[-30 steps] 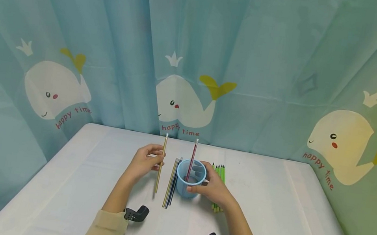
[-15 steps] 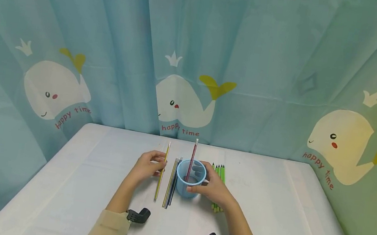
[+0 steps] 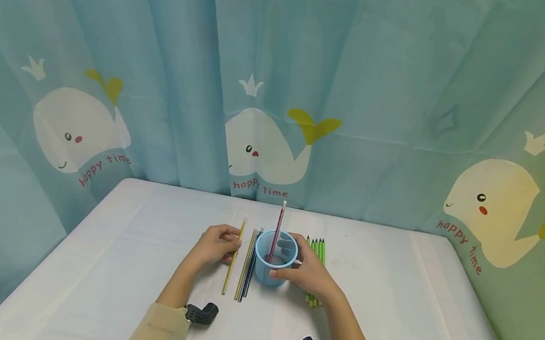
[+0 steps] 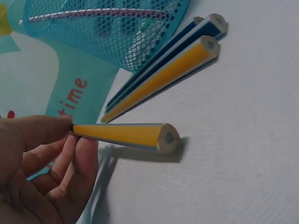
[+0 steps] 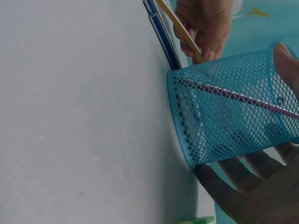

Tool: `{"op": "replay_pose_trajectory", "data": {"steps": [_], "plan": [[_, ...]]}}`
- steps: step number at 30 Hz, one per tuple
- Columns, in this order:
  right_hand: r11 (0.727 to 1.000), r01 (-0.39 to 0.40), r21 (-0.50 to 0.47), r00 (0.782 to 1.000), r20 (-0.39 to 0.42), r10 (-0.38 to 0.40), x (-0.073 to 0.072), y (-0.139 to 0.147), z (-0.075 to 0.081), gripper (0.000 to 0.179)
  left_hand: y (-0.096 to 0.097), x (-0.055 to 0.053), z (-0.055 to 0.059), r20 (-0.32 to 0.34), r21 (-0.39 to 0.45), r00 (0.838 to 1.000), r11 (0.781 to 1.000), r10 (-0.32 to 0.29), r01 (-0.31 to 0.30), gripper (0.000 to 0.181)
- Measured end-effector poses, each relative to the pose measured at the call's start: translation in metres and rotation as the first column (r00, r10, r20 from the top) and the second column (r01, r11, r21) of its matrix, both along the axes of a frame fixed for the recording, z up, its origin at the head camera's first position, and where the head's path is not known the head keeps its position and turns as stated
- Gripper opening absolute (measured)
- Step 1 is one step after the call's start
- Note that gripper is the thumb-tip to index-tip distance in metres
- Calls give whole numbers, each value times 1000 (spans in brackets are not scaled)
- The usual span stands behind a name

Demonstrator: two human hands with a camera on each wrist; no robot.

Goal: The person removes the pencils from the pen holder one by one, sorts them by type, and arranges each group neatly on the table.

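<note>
My left hand (image 3: 213, 244) pinches a yellow pencil (image 4: 121, 134) between thumb and fingers, its flat end angled down toward me. The left wrist view shows its shadow close by on the table; whether it touches is unclear. A light-blue mesh pencil cup (image 5: 224, 107) stands upright, with my right hand (image 3: 310, 270) curled round its right side. Inside leans one red pencil (image 3: 280, 222), its top above the rim. Between the held pencil and the cup lie a yellow pencil (image 4: 163, 77) and several dark blue pencils (image 4: 187, 44), side by side.
Several bright green pencils (image 3: 321, 251) lie right of the cup, partly behind my right hand. A white-covered table (image 3: 379, 299) bears everything. Its far edge meets a blue-green curtain (image 3: 387, 122) printed with whales.
My left hand has come down and slightly right, toward the pencils on the table, with the yellow pencil in its fingers. The right hand and the cup have stayed put.
</note>
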State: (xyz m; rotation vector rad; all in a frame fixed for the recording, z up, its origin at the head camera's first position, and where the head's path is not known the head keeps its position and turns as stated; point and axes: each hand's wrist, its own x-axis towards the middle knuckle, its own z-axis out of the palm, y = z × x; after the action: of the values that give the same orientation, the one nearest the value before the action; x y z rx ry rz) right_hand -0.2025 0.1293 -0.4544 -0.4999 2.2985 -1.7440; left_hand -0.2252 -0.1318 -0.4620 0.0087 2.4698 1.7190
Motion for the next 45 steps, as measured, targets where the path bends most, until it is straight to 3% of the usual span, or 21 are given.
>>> {"op": "replay_pose_trajectory", "data": {"steps": [12,22,34,39,45], "plan": [[999,-5,39,1000,-5,5,3,1,2,82,10,4,-6,25,-44,999,998,-36,37,29],[999,-39,37,999,-8,40,6,0,12,85,12,5,-6,21,-89,1000,996,-5,7,30],[997,-22,78,999,-26,24,2,0,8,86,15,6,-5,-6,-137,1000,990,24,-25,32],[996,-30,81,999,-24,32,3,0,7,85,16,6,2,-44,-122,999,992,21,-26,31],[997,-27,72,999,-25,29,4,0,11,84,20,7,20,-170,-58,985,998,1,-11,28]]}}
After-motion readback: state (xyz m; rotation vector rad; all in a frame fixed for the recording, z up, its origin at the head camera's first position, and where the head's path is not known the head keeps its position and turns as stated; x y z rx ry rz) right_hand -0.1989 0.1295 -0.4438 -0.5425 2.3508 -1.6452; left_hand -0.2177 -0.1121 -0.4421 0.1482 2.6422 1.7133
